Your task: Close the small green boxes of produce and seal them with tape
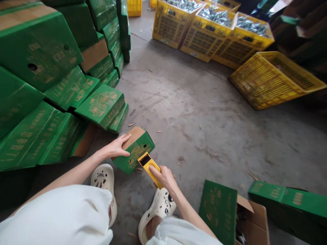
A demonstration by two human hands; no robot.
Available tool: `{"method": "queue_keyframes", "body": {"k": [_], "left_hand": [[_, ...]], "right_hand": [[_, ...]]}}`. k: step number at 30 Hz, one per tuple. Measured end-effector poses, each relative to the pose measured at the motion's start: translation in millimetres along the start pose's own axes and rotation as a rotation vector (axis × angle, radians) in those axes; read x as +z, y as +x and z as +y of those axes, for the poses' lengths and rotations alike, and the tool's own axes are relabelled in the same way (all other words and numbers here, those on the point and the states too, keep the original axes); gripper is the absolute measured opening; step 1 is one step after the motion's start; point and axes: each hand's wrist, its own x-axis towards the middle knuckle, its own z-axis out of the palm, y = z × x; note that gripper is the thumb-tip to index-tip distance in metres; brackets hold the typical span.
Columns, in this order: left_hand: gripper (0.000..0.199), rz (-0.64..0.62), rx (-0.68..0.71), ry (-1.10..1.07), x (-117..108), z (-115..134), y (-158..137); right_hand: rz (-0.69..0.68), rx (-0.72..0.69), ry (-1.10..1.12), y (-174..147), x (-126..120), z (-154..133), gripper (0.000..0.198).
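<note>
A green cardboard box with a brown strip on top stands tilted between my feet. My left hand grips its near left edge, with the fingers over the brown strip and the thumb along the printed green side. In my right hand is a yellow handheld tool with a dark window at its head; its exact kind I cannot make out. The tool's head is up against the right part of the box's printed side, and my thumb lies along its top.
Stacked green boxes rise at the left. Yellow crates full of shiny small packets stand at the back, and another yellow crate leans at the right. An opened green box and a long green box are at the lower right.
</note>
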Motion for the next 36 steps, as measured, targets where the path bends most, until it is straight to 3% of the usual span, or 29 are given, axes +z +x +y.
{"method": "queue_keyframes", "body": {"k": [2, 6, 12, 16, 18, 22, 27, 31, 36], "left_hand": [[0.128, 0.008, -0.091, 0.099, 6, 15, 7], [0.122, 0.101, -0.267, 0.223, 28, 49, 9], [0.120, 0.178, -0.140, 0.470, 73, 80, -13], [0.118, 0.192, -0.034, 0.622, 84, 78, -21], [0.116, 0.175, -0.016, 0.607, 77, 71, -18], [0.108, 0.072, -0.064, 0.432, 40, 50, 4], [0.105, -0.056, -0.053, 0.254, -8, 19, 35], [0.105, -0.040, -0.020, 0.185, -18, 9, 43], [0.090, 0.110, 0.009, 0.121, -16, 3, 42]], "right_hand": [[-0.002, 0.011, -0.002, -2, 0, 1, 0.061], [-0.010, 0.054, -0.012, -7, -3, 8, 0.061], [-0.020, 0.128, 0.049, -1, 10, 16, 0.057], [-0.176, 0.326, 0.428, 12, 34, 7, 0.047], [-0.224, 0.389, 0.525, 17, 42, 6, 0.048], [-0.239, 0.362, 0.628, 15, 41, 21, 0.051], [-0.133, 0.281, 0.696, 6, 26, 45, 0.053], [0.021, 0.206, 0.802, 10, 22, 48, 0.054], [0.278, 0.074, 0.803, 27, 14, 31, 0.060]]}}
